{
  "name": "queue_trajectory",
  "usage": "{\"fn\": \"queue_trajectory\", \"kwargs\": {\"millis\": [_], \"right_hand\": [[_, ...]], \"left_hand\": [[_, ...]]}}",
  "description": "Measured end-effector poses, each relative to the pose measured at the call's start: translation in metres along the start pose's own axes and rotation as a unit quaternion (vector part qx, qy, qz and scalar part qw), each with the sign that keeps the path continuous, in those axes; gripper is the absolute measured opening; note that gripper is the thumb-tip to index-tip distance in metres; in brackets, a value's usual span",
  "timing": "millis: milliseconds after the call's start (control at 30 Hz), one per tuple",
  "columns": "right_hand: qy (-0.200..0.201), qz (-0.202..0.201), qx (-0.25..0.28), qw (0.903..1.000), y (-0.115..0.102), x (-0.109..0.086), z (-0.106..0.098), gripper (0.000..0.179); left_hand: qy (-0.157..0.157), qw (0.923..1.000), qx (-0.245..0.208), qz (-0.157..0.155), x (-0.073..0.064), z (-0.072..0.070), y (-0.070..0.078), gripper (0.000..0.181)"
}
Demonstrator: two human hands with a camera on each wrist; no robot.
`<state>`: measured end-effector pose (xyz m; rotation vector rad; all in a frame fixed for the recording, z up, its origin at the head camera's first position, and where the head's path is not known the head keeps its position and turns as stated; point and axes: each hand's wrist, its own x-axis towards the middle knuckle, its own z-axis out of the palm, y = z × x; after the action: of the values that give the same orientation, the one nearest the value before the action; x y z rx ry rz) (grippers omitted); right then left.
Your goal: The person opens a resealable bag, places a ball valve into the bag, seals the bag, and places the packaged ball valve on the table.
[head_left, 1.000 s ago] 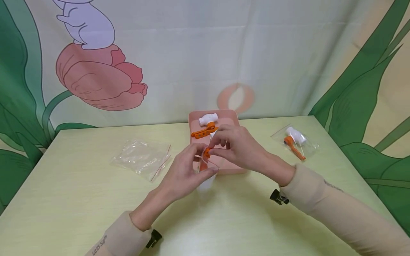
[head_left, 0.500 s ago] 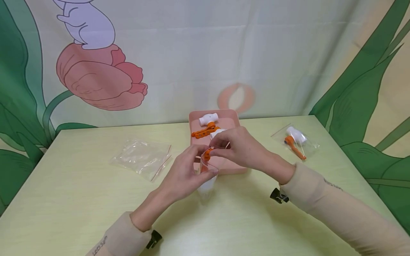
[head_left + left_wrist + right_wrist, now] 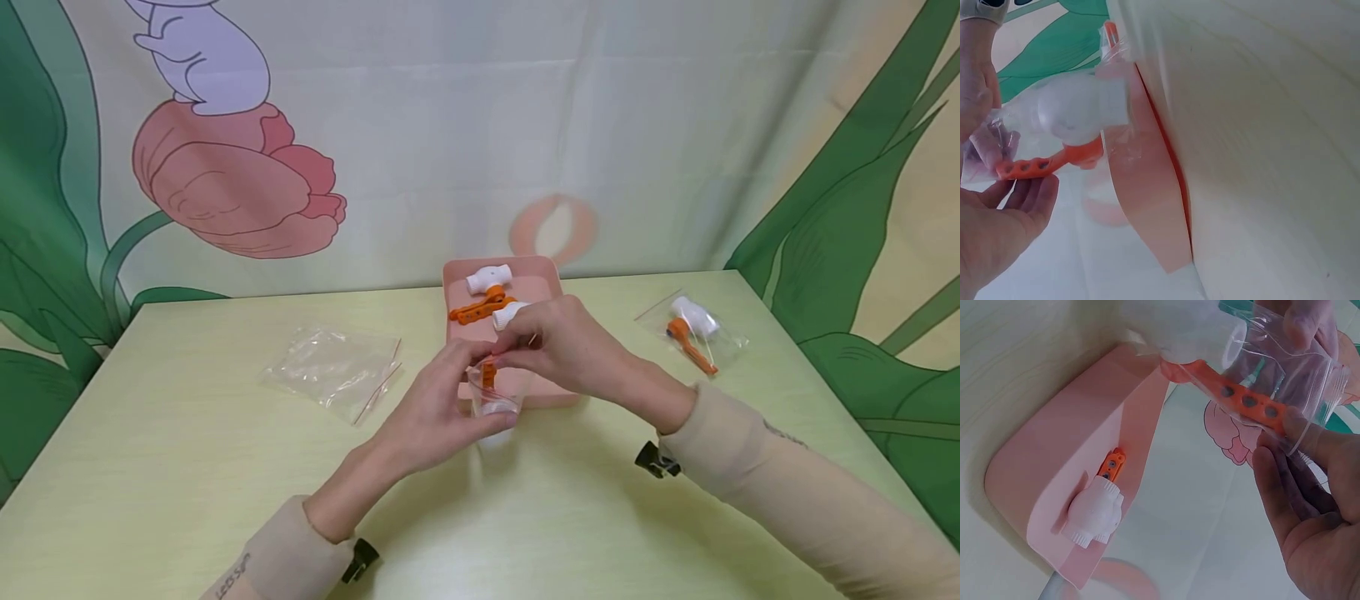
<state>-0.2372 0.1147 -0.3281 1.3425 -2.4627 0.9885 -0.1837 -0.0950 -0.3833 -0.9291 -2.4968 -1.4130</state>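
A white ball valve [image 3: 1069, 109] with an orange handle [image 3: 1247, 400] sits inside a clear zip bag [image 3: 1304, 362], raised off the table. My left hand [image 3: 435, 404] holds the bag near its mouth, thumb on the near side, fingers on the far side. My right hand [image 3: 566, 346] pinches the free end of the handle at the bag's mouth; whether some bag film is caught too, I cannot tell. The valve body hangs lowest, handle upward. Behind the hands, a pink tray [image 3: 536, 267] holds a white valve [image 3: 487, 279] and another white valve [image 3: 510, 314], with orange handles.
Flat on the table to the left lies a clear bag [image 3: 330, 371] with nothing visible inside. To the right is another bagged valve [image 3: 693, 321] with an orange handle. A printed curtain [image 3: 420, 167] hangs behind the table's far edge.
The bag has turned and its mouth has spread wider, so the upright orange handle shows more plainly. Both hands stay close to where they were.
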Motion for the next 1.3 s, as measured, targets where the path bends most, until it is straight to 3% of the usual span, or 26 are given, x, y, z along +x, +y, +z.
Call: {"fn": "queue_trajectory", "kwargs": {"millis": [267,467,700,1133,1300], "right_hand": [[0.003,-0.035,-0.008,0.9994,0.002,-0.002,-0.004,0.013],[0.012,-0.055,-0.004,0.9984,0.003,-0.004,-0.005,0.015],[0.038,-0.077,0.012,0.9963,0.005,-0.004,-0.004,0.017],[0.066,-0.079,0.049,0.9935,0.001,-0.004,-0.006,0.018],[0.066,-0.058,0.058,0.9944,0.001,-0.005,-0.006,0.017]], "left_hand": [[-0.059,0.9971,-0.046,-0.014,0.000,-0.005,0.000,0.073],[-0.072,0.9954,-0.060,-0.022,-0.001,-0.010,-0.002,0.050],[-0.044,0.9927,-0.105,-0.039,0.003,-0.010,-0.006,0.035],[0.021,0.9971,-0.065,0.033,0.006,-0.008,-0.010,0.020],[0.037,0.9967,-0.046,0.056,0.006,-0.007,-0.009,0.018]]}}
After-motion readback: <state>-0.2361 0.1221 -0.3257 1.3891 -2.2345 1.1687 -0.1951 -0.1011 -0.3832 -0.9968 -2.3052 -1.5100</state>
